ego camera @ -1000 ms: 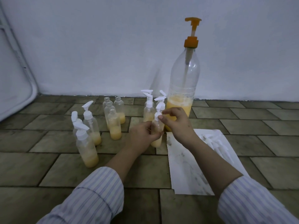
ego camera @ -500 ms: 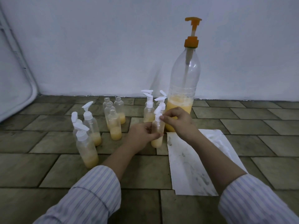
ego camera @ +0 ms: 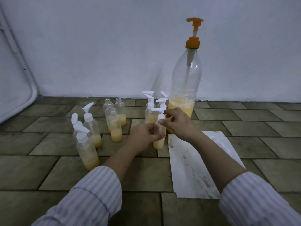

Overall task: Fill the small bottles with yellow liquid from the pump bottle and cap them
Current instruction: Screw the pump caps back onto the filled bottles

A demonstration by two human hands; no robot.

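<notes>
Gripping clear cylindrical bottle (ego camera: 158,136), white cap (ego camera: 160,114)

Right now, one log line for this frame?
step: capping | left hand: holds small clear bottle | right hand: on white pump cap

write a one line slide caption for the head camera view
Left hand steadies a small bottle while the right hand fits its white pump cap, beside the large pump bottle.

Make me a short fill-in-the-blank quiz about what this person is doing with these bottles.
1. The pump bottle has a pump coloured ____.
2. The left hand holds a small bottle while the right hand grips its ____ cap.
3. The uncapped bottles number ____.

Missing words: orange; white; four
</notes>
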